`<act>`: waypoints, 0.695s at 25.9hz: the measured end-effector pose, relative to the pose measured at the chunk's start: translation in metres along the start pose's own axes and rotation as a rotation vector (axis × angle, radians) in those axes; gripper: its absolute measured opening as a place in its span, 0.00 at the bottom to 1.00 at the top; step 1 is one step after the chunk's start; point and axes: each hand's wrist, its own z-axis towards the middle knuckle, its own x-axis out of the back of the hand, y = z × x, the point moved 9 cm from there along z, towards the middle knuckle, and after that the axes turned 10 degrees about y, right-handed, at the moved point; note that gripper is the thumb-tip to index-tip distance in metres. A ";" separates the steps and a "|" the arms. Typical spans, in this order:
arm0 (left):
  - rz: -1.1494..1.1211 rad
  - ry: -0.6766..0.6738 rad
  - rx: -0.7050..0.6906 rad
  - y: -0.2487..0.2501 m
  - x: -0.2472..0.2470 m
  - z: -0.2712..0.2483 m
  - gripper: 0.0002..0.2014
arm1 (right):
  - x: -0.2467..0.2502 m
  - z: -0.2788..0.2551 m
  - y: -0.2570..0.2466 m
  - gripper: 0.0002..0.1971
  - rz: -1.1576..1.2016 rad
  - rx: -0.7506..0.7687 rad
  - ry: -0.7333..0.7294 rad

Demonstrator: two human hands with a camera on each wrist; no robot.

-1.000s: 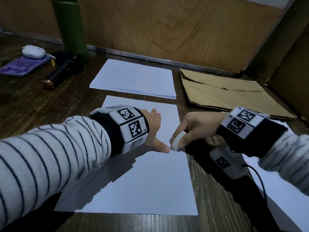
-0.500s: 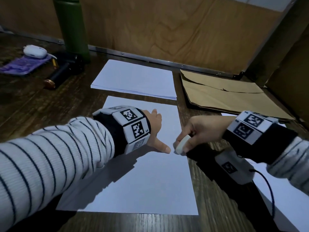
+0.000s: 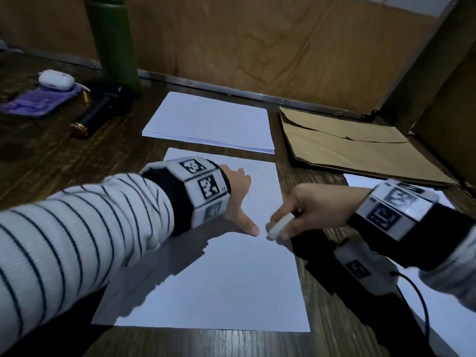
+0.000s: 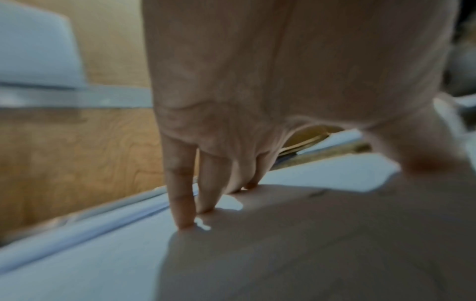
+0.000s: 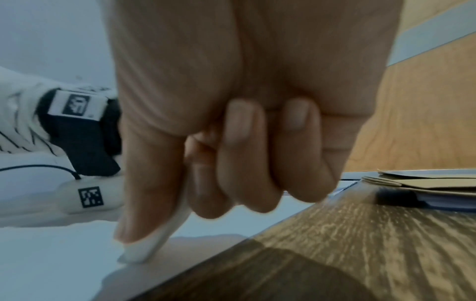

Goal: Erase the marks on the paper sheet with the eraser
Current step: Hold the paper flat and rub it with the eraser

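A white paper sheet (image 3: 231,279) lies in front of me on the dark wooden table (image 3: 51,155). My left hand (image 3: 238,199) lies flat on its upper part, fingers straight and thumb spread; in the left wrist view the fingertips (image 4: 184,222) press the paper sheet (image 4: 77,264). My right hand (image 3: 306,210) pinches a white eraser (image 3: 279,226) between thumb and fingers, its lower tip touching the sheet near the right edge, just right of my left thumb. In the right wrist view the eraser (image 5: 154,246) tip rests on the paper sheet (image 5: 51,264). A faint mark (image 4: 318,192) shows under the left hand.
A stack of white paper (image 3: 211,122) lies behind the sheet. A brown envelope folder (image 3: 355,145) sits at the back right, over another white sheet (image 3: 438,300). At the back left stand a green bottle (image 3: 110,39), a black cylinder (image 3: 95,115), a purple pouch (image 3: 38,100) and a white case (image 3: 55,78).
My right hand has slid the eraser slightly to the right along the sheet, a little away from my left thumb. The left hand has stayed pressed in place.
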 end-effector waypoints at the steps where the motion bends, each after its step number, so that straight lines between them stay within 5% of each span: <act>1: -0.018 -0.001 -0.018 -0.005 0.003 0.000 0.52 | -0.002 -0.005 0.001 0.10 0.041 -0.018 -0.015; 9: -0.212 -0.071 -0.044 -0.038 -0.003 -0.003 0.49 | 0.033 0.010 0.024 0.10 0.218 -0.216 0.312; 14: -0.199 -0.067 -0.046 -0.034 -0.005 -0.004 0.53 | 0.049 0.040 0.007 0.11 0.099 -0.177 0.442; 18: -0.162 -0.039 -0.060 -0.027 -0.002 -0.008 0.53 | 0.038 0.040 -0.017 0.17 -0.078 -0.090 0.405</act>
